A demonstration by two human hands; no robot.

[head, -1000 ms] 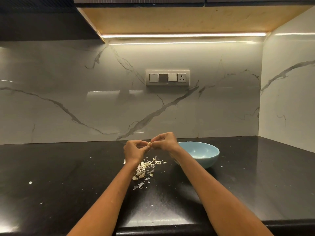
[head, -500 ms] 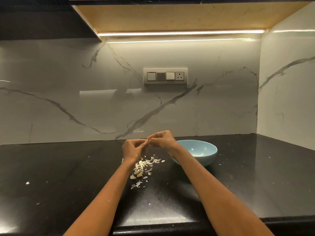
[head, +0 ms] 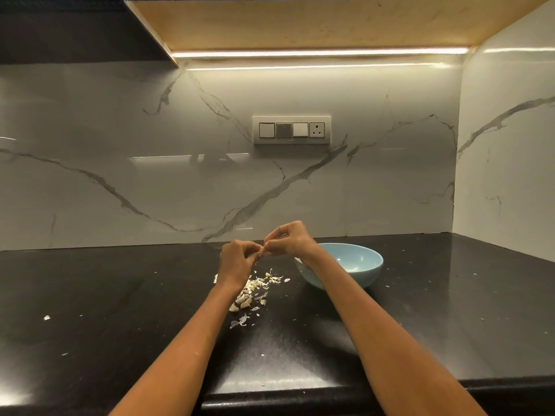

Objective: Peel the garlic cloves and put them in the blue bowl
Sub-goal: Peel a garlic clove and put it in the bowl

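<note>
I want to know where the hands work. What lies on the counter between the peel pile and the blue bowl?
In the head view, only bare black counter separates the peel pile from the blue bowl; the right forearm crosses above it.

A pale blue bowl (head: pixel 354 271) was seen on a glossy black worktop (head: pixel 120 295) flecked with white scraps. Cream and off-white garlic peelings (head: pixel 255 291) were scattered there. The backsplash (head: pixel 120 160) was finished in white marble with grey veins; a white switch plate (head: pixel 291 130) carried one grey switch.
</note>
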